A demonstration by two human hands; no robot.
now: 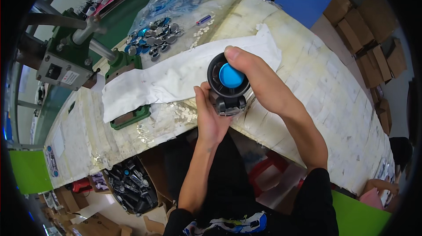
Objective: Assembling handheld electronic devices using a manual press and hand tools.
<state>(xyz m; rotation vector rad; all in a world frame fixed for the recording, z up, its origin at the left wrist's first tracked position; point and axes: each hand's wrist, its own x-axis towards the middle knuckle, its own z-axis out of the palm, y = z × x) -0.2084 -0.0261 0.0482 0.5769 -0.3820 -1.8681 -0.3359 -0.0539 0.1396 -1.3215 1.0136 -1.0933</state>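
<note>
Head view. Black round part [214, 82] held up between the two hands, over the front edge of the bench [316, 91]; its open end faces the camera. Blue disc [231, 76] sits inside the ring, off-centre toward the right. Clear-and-black lower piece [228, 107] joins the ring at its near side.

Right hand [252, 71]: comes in from the right, closed on the part, thumb laid on the far rim; remaining fingers hidden behind. Left hand [213, 122]: below and left of the part, palm up, half curled, thumb raised just beside the ring; lower piece lies over the palm side. Cannot tell how firmly it grips, fingers partly hidden.

White cloth [176, 78] spread on the bench beyond the hands, running across the base of a green press [61, 56] at left. Pile of blue and silvery discs [156, 38] past the cloth, next to a clear bluish plastic bag [176, 1].
</note>
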